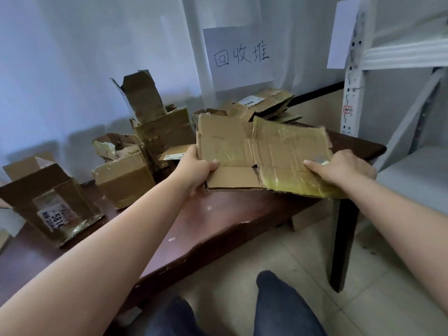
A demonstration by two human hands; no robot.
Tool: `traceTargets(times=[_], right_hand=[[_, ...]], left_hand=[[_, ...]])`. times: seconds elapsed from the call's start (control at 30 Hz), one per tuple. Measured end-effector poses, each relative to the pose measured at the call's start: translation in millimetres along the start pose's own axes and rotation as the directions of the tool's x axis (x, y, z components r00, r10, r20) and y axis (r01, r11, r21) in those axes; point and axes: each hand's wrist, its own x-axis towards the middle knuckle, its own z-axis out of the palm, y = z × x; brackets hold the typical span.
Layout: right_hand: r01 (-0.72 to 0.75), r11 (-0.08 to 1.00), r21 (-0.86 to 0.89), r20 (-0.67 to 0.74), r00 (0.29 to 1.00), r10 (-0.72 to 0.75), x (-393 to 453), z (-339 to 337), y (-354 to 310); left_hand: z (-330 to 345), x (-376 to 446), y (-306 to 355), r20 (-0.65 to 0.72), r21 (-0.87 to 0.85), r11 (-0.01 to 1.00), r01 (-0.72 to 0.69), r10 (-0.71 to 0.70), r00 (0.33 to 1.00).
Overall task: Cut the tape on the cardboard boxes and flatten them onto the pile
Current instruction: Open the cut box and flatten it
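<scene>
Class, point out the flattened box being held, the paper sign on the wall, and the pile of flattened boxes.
Flattened box [232, 144], head view: bare upper-left panel.
Paper sign [240, 55], head view: its handwritten middle.
Pile [271, 103], head view: top sheet.

Dim, bluish, perhaps slightly soft
</scene>
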Motion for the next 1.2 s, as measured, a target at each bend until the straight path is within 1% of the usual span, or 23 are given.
traceTargets(times=[0.03,0.07,0.13,0.2,0.33,0.43,0.53,0.63,0.7,0.77,0.8,0.87,0.93,0.97,1.0,1.03,1.07,1.1,1.13,1.17,1.2], right_hand=[[-0.005,1.000,0.031,-0.023,1.000,0.006,5.0,-2.3,-2.7],[-0.002,0.998,0.064,-0.057,0.998,0.006,10.9,-4.6,-6.4],[0.034,0.992,0.122,-0.162,0.987,-0.014,25.3,-11.2,-18.9],[0.100,0.983,0.154,-0.266,0.962,-0.057,41.5,-21.2,-38.0],[0.292,0.946,0.143,-0.419,0.884,-0.209,81.3,-38.0,-86.4],[0.440,0.897,0.049,-0.452,0.811,-0.373,118.7,-36.6,-124.8],[0.512,0.859,-0.025,-0.419,0.774,-0.474,157.8,-25.4,-158.7],[0.493,0.861,-0.121,-0.405,0.768,-0.496,196.1,-11.2,-184.2],[0.487,0.860,-0.151,-0.412,0.760,-0.503,219.4,-3.1,-198.3],[0.530,0.833,-0.155,-0.393,0.741,-0.545,241.4,7.7,-210.5],[0.570,0.808,-0.149,-0.355,0.732,-0.581,251.5,15.2,-215.9],[0.639,0.761,-0.112,-0.207,0.734,-0.647,268.2,31.1,-223.8],[0.641,0.761,-0.099,-0.044,0.761,-0.647,281.8,50.1,-225.9],[0.626,0.774,-0.100,0.029,0.779,-0.626,287.6,59.3,-224.0],[0.610,0.786,-0.102,0.099,0.792,-0.603,292.3,67.8,-220.9],[0.600,0.793,-0.108,0.159,0.798,-0.582,294.5,75.7,-217.4],[0.590,0.801,-0.105,0.192,0.802,-0.566,295.7,83.3,-213.3],[0.585,0.805,-0.099,0.193,0.805,-0.561,296.6,89.7,-209.8],[0.587,0.802,-0.108,0.176,0.806,-0.566,297.5,94.6,-208.4],[0.592,0.795,-0.131,0.152,0.805,-0.574,297.4,96.9,-207.8],[0.591,0.793,-0.151,0.136,0.807,-0.575,299.4,99.0,-208.3]], left_hand=[[2.1,7.2,4.3,-0.019,0.018,0.999,-0.040,0.041,0.999],[4.5,15.1,7.8,-0.034,0.001,0.997,-0.072,0.072,0.997],[9.8,32.7,14.8,-0.057,-0.102,0.990,-0.097,0.091,0.994],[13.8,55.5,23.2,-0.089,-0.182,0.977,-0.113,0.098,0.991],[25.4,121.2,45.1,-0.143,-0.328,0.934,-0.144,0.102,0.984],[41.0,179.3,58.4,-0.185,-0.387,0.911,-0.139,0.071,0.980],[57.7,236.5,61.9,-0.222,-0.387,0.913,-0.129,0.043,0.974],[72.4,284.3,56.3,-0.233,-0.361,0.927,-0.105,0.020,0.972],[81.6,308.4,50.0,-0.215,-0.350,0.934,-0.067,-0.011,0.977],[89.9,325.2,40.9,-0.204,-0.289,0.957,-0.017,-0.044,0.978],[93.1,331.3,34.9,-0.202,-0.224,0.975,0.005,-0.052,0.978],[97.7,336.8,24.6,-0.188,-0.086,0.996,0.026,-0.042,0.981],[97.7,336.1,21.2,-0.165,0.054,0.998,-0.018,0.026,0.986],[96.6,336.3,21.3,-0.159,0.175,0.983,-0.062,0.090,0.983],[95.8,336.7,21.5,-0.147,0.326,0.940,-0.102,0.157,0.977],[96.3,334.5,23.8,-0.135,0.485,0.866,-0.123,0.213,0.968],[97.7,329.2,27.9,-0.124,0.634,0.762,-0.132,0.268,0.955],[99.6,322.6,32.7,-0.099,0.761,0.631,-0.152,0.344,0.934],[101.6,318.7,36.3,-0.044,0.857,0.482,-0.182,0.422,0.906],[105.0,318.0,37.3,0.036,0.913,0.340,-0.225,0.483,0.875],[108.7,319.9,35.8,0.127,0.936,0.227,-0.270,0.498,0.858]])
